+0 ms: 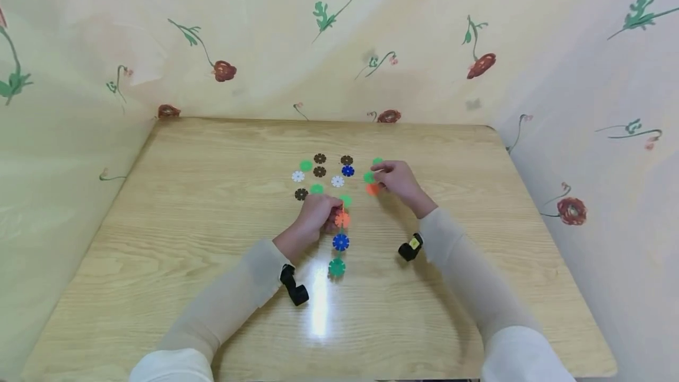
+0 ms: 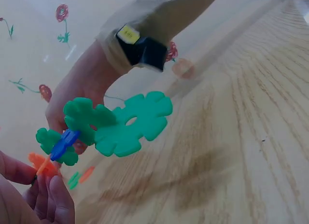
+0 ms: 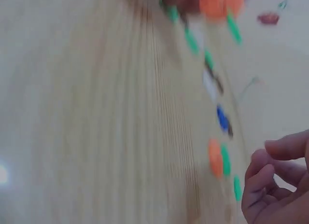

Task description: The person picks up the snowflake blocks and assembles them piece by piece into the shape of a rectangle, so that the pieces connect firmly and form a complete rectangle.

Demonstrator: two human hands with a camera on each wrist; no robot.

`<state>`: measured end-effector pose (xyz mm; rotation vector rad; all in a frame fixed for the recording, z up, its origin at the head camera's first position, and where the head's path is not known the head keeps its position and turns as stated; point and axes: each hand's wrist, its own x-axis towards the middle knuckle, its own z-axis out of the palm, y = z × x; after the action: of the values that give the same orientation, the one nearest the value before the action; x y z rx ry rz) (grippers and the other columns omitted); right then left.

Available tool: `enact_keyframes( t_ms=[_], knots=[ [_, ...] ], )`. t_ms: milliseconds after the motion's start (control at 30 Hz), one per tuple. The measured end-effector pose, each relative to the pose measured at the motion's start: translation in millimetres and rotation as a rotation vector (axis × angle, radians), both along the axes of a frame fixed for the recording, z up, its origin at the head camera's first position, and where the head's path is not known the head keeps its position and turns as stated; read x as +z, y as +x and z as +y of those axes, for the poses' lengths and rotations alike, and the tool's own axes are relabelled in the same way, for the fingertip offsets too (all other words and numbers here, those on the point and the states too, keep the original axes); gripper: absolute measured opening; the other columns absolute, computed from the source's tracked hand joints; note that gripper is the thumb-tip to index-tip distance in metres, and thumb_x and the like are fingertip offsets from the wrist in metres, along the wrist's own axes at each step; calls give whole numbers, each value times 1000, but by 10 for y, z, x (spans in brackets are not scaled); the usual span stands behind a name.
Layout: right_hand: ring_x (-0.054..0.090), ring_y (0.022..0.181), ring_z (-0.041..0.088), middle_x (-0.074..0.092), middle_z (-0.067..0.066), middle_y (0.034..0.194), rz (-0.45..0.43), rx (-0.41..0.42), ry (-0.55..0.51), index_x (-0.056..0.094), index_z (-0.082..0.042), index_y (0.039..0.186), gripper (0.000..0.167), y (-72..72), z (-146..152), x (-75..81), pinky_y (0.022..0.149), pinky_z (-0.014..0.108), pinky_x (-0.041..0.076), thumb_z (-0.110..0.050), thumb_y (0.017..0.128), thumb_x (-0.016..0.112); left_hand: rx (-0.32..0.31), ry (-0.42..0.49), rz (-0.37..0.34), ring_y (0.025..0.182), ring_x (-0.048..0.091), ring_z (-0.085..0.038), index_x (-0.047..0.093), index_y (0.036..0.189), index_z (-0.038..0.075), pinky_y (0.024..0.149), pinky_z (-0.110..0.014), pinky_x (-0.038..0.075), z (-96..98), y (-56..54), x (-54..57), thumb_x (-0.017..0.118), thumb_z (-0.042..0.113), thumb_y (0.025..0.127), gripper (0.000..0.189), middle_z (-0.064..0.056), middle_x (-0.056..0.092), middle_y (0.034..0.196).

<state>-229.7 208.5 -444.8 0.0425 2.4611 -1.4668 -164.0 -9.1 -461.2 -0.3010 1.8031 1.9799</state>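
Note:
My left hand pinches a linked chain of notched flower-shaped plastic discs by its orange disc. From there the chain runs toward my body through a blue disc to a green disc, held above the table. Another green disc shows at its far end. My right hand hovers beside a loose green disc and an orange disc, with a further green disc just behind. In the right wrist view its fingers are loosely bent, and nothing shows between thumb and fingertips.
Left of the right hand lie several loose discs: brown, white, blue and green. All are on the wooden table. Flower-patterned cloth stands around its back and sides.

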Motion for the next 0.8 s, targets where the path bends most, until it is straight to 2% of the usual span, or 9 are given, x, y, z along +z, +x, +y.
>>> enact_keyframes(
  t_ms=[67,167,233,300,500,633,733,800],
  knots=[
    [65,91,30,66,22,115,41,34,166,64,0,130,35,-93,57,-25,73,34,57,-14,98,62,-2,-2,-13,46,48,-11,68,76,4,42,-20,49,-1,4,1,63,9,93,18,0,58,60],
    [63,106,33,65,21,122,78,126,356,63,-1,132,41,-177,72,-93,88,42,57,-22,97,65,-1,-6,-32,45,50,-11,68,76,4,42,-20,51,8,9,-4,64,9,93,17,-1,59,60],
    [62,110,34,66,21,123,98,157,421,62,1,131,43,-210,48,-128,93,46,56,-25,97,66,2,-13,-27,45,51,-10,69,77,4,42,-20,51,20,0,-7,65,9,92,16,0,59,60],
    [62,110,35,66,21,120,114,145,444,63,3,127,40,-234,15,-139,94,48,55,-25,98,66,1,-35,-4,44,52,-10,70,78,3,42,-20,51,35,-12,-11,66,10,91,15,-1,59,59],
    [59,97,32,64,16,107,98,95,421,63,1,107,26,-308,-71,-92,87,43,55,-13,88,75,-2,-76,36,43,53,-10,70,85,1,40,-21,51,53,-27,-1,68,11,91,12,-2,61,60],
    [56,90,27,61,12,100,115,84,326,63,0,104,21,-301,-88,-74,79,36,52,-6,87,74,-18,-52,19,45,54,-10,69,91,0,40,-21,52,35,-14,4,69,8,92,9,-3,62,62],
    [58,90,25,65,12,99,165,120,229,69,0,106,16,-233,-100,-60,77,34,52,-3,90,72,-34,-31,12,46,54,-10,69,91,-1,42,-21,52,18,-18,-10,69,6,91,8,-4,63,63],
    [61,91,25,69,12,100,196,177,171,72,-1,104,13,-173,-127,-55,78,35,54,-2,92,71,-46,-33,22,47,54,-10,70,87,-1,42,-20,49,10,-25,-17,69,6,90,8,-4,63,63]
  ],
)
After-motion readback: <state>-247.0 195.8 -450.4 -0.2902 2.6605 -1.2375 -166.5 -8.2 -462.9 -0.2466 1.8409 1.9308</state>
